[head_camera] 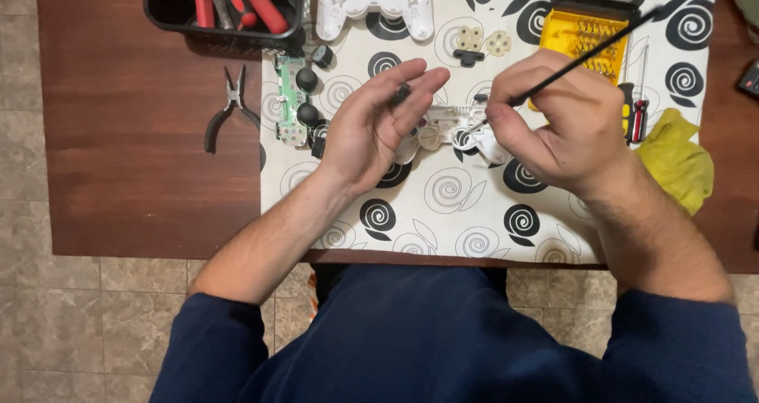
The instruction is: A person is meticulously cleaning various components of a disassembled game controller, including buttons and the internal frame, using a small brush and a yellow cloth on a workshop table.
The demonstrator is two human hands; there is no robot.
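Observation:
My left hand (378, 126) is raised palm-up over the patterned mat, pinching a small dark part (401, 94) between thumb and fingers. My right hand (557, 122) grips a thin black rod-like tool (589, 53) that slants up to the right, its tip near the left hand's fingers. Below both hands lies a white game controller half (452, 128), partly hidden. A green circuit board (292, 102) with two black thumbsticks lies left of my left hand.
A white controller shell (375, 1) sits at the top. Black pliers (229, 106) lie on the brown table (142, 134). A black basket (225, 3) holds red-handled tools. A yellow bit case (585, 43), screwdrivers (635, 110) and a yellow cloth (676, 162) are at right.

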